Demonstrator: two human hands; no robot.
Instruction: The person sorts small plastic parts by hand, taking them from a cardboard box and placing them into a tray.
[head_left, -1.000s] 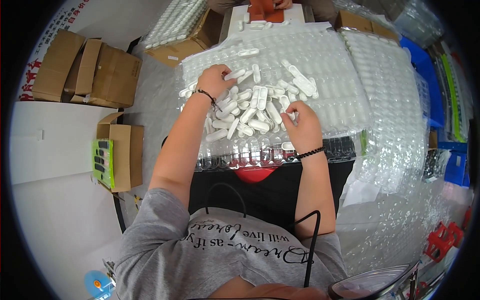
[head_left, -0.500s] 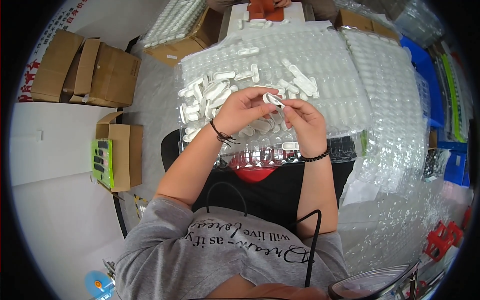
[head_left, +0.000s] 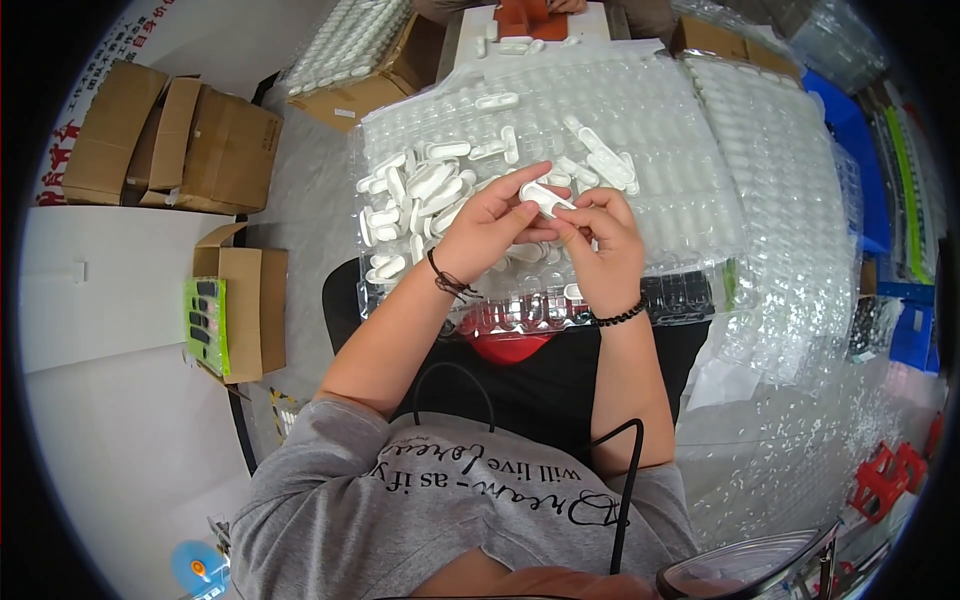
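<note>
Between both hands, over the stacked trays, is a white oblong plastic piece [head_left: 546, 199] with rounded ends. My left hand [head_left: 482, 228] grips its left end between thumb and fingers. At its right end my right hand [head_left: 607, 248] pinches it with thumb and fingertips. A heap of similar white oblong plastic pieces [head_left: 430, 182] lies left of and beyond my hands, and some are hidden beneath them. All of these rest on clear plastic blister trays [head_left: 670, 170] with rows of moulded pockets.
Another stack of clear trays [head_left: 775, 160] stands at the right. A cardboard box [head_left: 380, 90] holding filled trays is at the far left, with more cardboard boxes [head_left: 235, 140] beside the wall. Across the table, another person's hand [head_left: 568, 6] is near an orange-brown object [head_left: 530, 18].
The white plastic piece has turned so that its broad face shows more. My right hand has shifted slightly up and left, and my left fingers have spread around the piece.
</note>
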